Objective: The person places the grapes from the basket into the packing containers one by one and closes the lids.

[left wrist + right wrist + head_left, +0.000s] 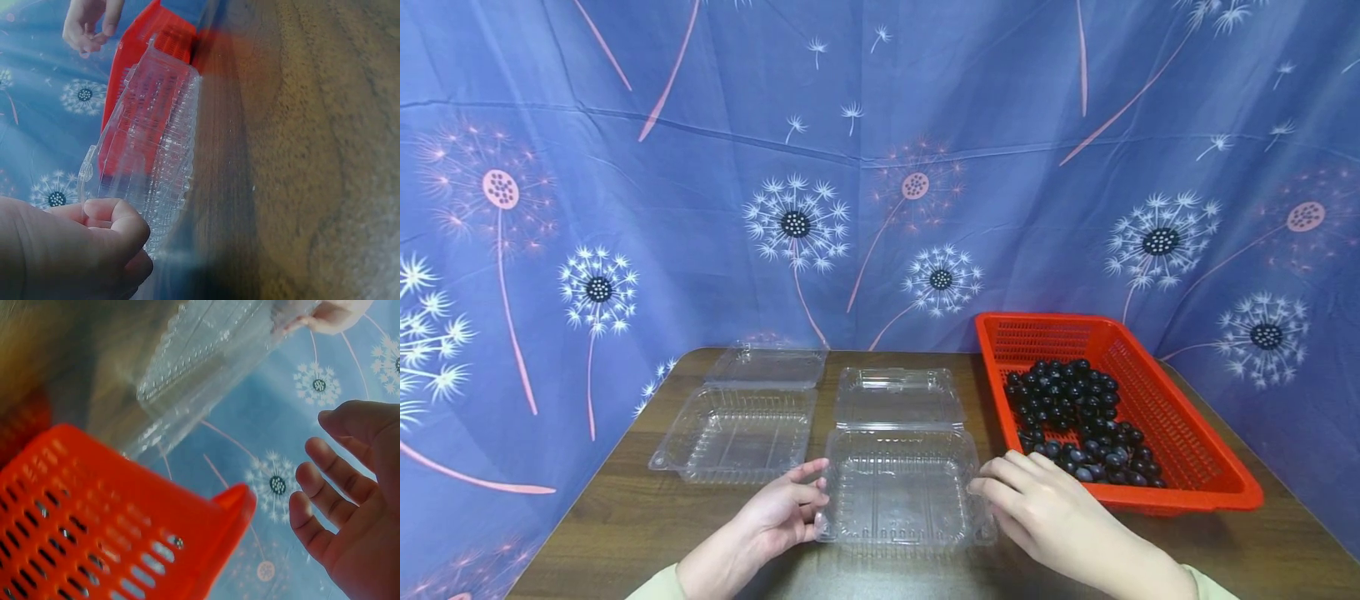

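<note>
A clear plastic clamshell box [898, 492] lies with its lid [898, 398] folded back, in front of me on the table. At its left rim is my left hand [782, 510], its thumb and curled fingers pinching the edge in the left wrist view. My right hand [1045, 512] hovers by the box's right edge, between it and the basket; in the right wrist view its fingers [328, 478] are loosely extended and hold nothing. Dark grapes [1078, 417] lie heaped in a red plastic basket [1217, 467] at the right.
Another clear clamshell box [737, 433] stands with its lid back to the left of the first. Both boxes and the basket rest on a brown wooden table [617, 500]. A blue dandelion-patterned cloth [1037, 208] hangs behind the table and along its sides.
</note>
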`<state>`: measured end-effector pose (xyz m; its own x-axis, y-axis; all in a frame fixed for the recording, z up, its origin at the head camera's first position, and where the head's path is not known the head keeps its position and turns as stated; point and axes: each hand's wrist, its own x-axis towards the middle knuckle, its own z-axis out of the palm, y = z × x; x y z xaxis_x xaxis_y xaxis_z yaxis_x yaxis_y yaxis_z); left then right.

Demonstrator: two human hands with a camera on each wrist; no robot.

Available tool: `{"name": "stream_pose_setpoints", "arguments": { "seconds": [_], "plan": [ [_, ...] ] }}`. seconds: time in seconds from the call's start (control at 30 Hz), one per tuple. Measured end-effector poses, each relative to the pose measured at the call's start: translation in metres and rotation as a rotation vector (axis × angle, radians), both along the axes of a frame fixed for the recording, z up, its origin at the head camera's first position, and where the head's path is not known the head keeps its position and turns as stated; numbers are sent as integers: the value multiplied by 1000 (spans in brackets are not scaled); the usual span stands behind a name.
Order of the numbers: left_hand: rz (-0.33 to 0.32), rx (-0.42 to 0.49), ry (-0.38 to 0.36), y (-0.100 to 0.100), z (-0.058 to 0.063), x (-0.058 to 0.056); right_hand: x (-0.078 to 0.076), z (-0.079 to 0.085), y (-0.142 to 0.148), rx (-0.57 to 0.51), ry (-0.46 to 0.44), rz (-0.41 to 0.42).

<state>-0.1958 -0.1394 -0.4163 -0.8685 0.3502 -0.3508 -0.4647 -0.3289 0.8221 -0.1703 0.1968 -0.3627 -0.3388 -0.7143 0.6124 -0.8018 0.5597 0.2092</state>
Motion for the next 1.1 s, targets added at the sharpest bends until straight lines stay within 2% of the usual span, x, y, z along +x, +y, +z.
{"name": "stream_pose_setpoints", "arguments": {
  "seconds": [0.47,0.87,1.1],
  "plan": [
    [-1,7,0,1,-2,4,-17,30,27,28,56,-45],
    [-6,-16,8,3,-1,7,-29,39,52,121,-1,-157],
    [4,-10,10,3,-1,7,-37,44,65,149,-42,-173]
  ]
}}
